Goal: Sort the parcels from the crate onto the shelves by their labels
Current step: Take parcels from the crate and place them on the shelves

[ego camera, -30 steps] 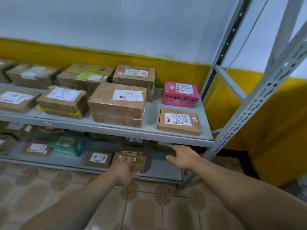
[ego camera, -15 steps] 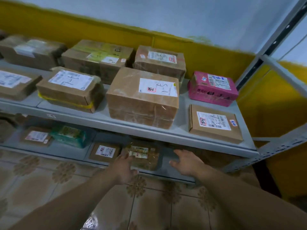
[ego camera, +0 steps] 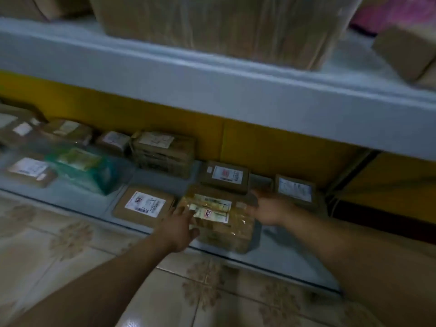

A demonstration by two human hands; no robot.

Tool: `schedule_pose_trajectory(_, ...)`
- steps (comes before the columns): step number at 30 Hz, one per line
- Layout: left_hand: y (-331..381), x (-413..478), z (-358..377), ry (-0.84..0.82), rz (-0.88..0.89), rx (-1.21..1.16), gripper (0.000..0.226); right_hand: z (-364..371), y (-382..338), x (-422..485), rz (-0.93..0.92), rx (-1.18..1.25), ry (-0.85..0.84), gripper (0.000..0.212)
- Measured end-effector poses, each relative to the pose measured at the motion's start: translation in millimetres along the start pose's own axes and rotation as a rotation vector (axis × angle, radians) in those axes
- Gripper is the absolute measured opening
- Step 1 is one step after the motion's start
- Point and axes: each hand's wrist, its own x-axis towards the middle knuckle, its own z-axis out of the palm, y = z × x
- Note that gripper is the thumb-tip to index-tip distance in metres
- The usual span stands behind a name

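Observation:
A brown parcel wrapped in glossy yellowish tape (ego camera: 219, 220), with white labels on top, sits at the front edge of the bottom shelf (ego camera: 278, 253). My left hand (ego camera: 180, 228) rests against its left side, fingers spread. My right hand (ego camera: 269, 208) touches its right side, fingers apart. Neither hand has closed around it. The crate is out of view.
Flat labelled parcels (ego camera: 145, 205) (ego camera: 225, 175) (ego camera: 295, 191) lie around it, with a green packet (ego camera: 87, 168) and more boxes further left. The upper shelf edge (ego camera: 212, 86) hangs low overhead with a large box (ego camera: 217, 27) on it. Tiled floor (ego camera: 165, 291) lies below.
My view has dropped low toward the bottom shelf. Both hands have moved forward and now touch the taped parcel's sides.

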Motion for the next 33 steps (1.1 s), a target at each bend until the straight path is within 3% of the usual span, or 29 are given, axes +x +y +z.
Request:
schedule_pose_trajectory(5,-36.8,68.0,60.4,0.155,-0.086,-0.099,0.079,67.1,14.2,61.3,-0.036,0.072,0.094,0.071)
schedule_pose_trajectory(10,-57.6,108.8,91.2,0.245,-0.151,-0.248,0.065,118.1,30.4,98.7,-0.053,0.256,0.201,0.065)
schedule_pose_trajectory(14,-54.0,115.6,107.3,0.327,-0.188,-0.32,0.068,130.5,37.2,106.8,-0.07,0.305,0.274,0.074)
schedule_pose_trajectory(21,-44.2,92.4,111.6,0.313,-0.137,-0.214,0.068,139.6,46.7,98.2,-0.064,0.305,0.276,0.077)
schedule_pose_trajectory(24,-36.2,96.4,99.0,0.318,-0.131,-0.016,0.073,136.5,47.5,99.7,-0.07,0.317,0.277,0.074)
schedule_pose_trajectory(28,6.4,122.5,78.5,0.389,0.034,0.13,0.081,124.9,61.4,109.6,-0.002,0.378,0.369,0.072)
schedule_pose_trajectory(30,28.8,138.1,78.6,0.325,0.084,0.159,0.082,119.2,79.0,117.8,0.082,0.414,0.411,0.074)
schedule_pose_trajectory(33,40.1,157.1,94.4,0.201,0.02,0.24,0.086,114.6,115.3,132.2,0.159,0.35,0.473,0.07)
